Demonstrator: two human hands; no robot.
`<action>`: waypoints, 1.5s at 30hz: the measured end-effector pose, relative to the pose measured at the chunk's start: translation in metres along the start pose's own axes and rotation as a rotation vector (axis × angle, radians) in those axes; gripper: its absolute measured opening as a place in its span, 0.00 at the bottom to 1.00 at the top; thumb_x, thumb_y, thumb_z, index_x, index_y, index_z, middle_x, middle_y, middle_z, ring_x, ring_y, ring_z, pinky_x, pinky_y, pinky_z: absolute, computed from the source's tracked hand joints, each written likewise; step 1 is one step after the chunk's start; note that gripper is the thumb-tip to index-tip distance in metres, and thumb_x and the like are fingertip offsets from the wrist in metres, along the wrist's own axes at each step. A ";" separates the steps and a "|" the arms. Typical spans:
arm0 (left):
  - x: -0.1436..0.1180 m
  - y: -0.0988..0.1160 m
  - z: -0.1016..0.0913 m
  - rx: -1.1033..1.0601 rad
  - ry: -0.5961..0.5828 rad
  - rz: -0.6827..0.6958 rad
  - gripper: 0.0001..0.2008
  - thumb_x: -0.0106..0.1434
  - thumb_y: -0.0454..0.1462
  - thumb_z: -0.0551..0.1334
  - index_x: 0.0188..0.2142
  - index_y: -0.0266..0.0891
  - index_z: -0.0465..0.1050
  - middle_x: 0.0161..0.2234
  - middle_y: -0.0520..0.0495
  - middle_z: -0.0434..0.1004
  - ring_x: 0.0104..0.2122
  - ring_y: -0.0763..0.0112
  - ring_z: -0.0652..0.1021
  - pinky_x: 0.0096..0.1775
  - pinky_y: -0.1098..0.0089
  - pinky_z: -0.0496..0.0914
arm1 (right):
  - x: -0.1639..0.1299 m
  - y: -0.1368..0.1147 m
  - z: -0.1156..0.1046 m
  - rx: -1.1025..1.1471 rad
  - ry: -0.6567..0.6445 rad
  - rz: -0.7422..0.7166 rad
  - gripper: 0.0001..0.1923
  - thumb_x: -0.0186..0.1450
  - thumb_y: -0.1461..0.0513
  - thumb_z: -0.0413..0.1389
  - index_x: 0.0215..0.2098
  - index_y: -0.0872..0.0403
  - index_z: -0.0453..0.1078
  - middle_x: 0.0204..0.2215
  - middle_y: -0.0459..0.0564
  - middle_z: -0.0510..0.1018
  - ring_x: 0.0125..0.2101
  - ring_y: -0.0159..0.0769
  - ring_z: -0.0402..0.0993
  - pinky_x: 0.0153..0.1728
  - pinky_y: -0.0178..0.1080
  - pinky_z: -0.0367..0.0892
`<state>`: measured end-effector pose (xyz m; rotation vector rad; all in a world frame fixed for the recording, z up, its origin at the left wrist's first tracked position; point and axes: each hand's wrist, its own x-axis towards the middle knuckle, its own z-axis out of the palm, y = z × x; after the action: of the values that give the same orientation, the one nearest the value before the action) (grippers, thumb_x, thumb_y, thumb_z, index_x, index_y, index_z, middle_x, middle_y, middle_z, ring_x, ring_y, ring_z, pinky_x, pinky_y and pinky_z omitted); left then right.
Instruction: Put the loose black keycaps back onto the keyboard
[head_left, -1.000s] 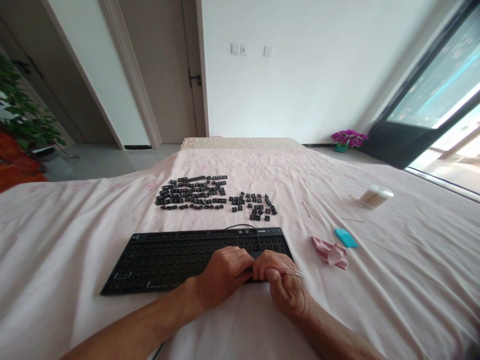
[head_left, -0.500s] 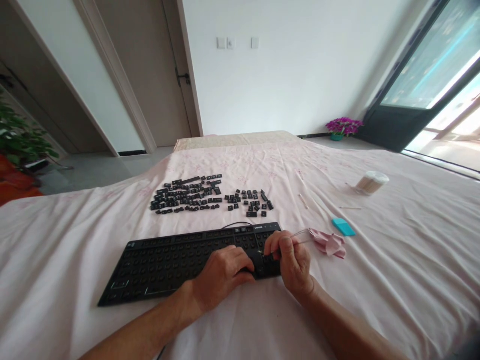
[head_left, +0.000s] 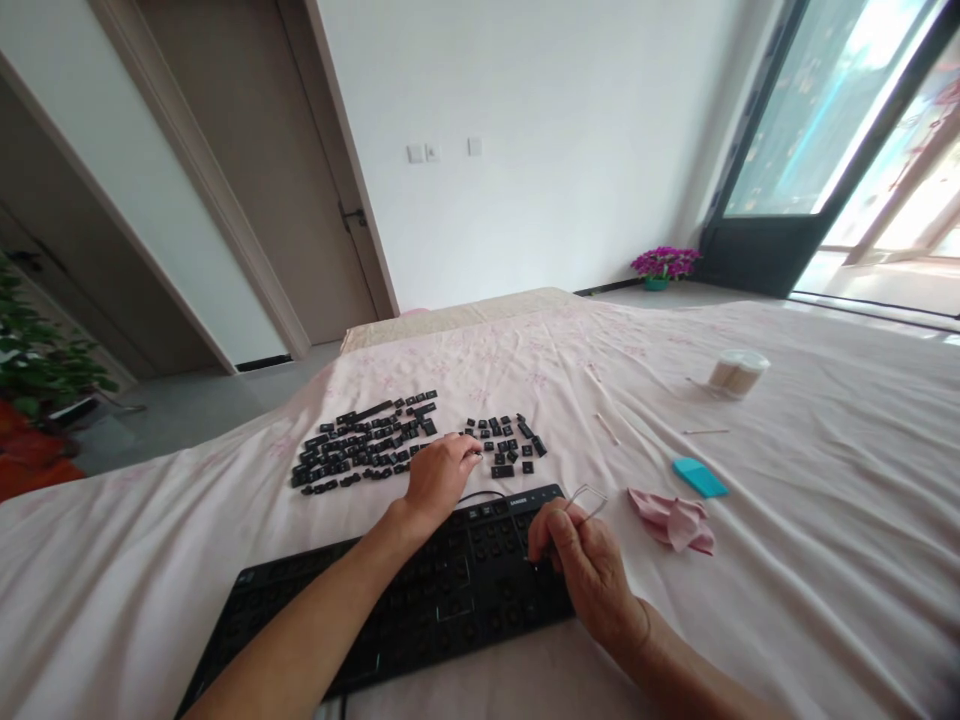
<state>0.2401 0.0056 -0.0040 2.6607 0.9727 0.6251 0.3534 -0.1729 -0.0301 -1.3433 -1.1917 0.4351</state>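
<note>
A black keyboard [head_left: 420,590] with its key sockets bare lies on the pink cloth, partly hidden by my left forearm. My left hand [head_left: 441,472] is beyond its back edge, fingertips pinched on what looks like a small black keycap [head_left: 477,455] among the loose ones. My right hand [head_left: 585,560] is closed around a wire keycap puller [head_left: 589,498] over the keyboard's right end, the wire loop pointing up and away. Loose black keycaps lie in a larger left group [head_left: 367,440] and a smaller right group [head_left: 502,470].
To the right lie a crumpled pink cloth [head_left: 671,522], a blue flat piece [head_left: 701,478] and loose cotton swabs [head_left: 706,432]. A clear tub of cotton swabs [head_left: 739,375] stands farther back. A cable [head_left: 484,494] curves behind the keyboard.
My left hand has moved from the keyboard's right part up to the loose keycaps. My right hand stays over the keyboard's right end, the puller's loop now turned upward. The view has shifted.
</note>
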 end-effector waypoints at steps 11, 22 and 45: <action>0.001 -0.010 0.026 0.229 -0.097 0.038 0.10 0.65 0.40 0.57 0.41 0.49 0.78 0.35 0.49 0.79 0.36 0.66 0.77 0.34 0.70 0.64 | -0.001 0.002 -0.002 -0.003 -0.025 0.002 0.24 0.71 0.53 0.41 0.22 0.53 0.66 0.20 0.45 0.68 0.23 0.31 0.64 0.27 0.34 0.59; -0.019 0.004 0.003 0.281 -0.027 0.202 0.10 0.65 0.40 0.59 0.42 0.43 0.76 0.34 0.46 0.78 0.38 0.64 0.74 0.41 0.66 0.63 | -0.002 -0.004 -0.005 0.126 -0.136 -0.037 0.25 0.71 0.51 0.41 0.23 0.53 0.67 0.22 0.47 0.71 0.24 0.32 0.66 0.28 0.36 0.62; -0.108 0.041 0.006 -0.297 -0.210 0.196 0.07 0.60 0.38 0.62 0.27 0.39 0.72 0.29 0.52 0.74 0.31 0.72 0.71 0.34 0.70 0.61 | 0.000 -0.024 -0.004 -0.191 -0.742 -0.399 0.29 0.71 0.46 0.30 0.26 0.52 0.60 0.23 0.46 0.67 0.26 0.32 0.62 0.32 0.36 0.57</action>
<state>0.1921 -0.0967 -0.0279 2.5071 0.5226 0.4736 0.3482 -0.1813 -0.0077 -1.0788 -2.1125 0.5588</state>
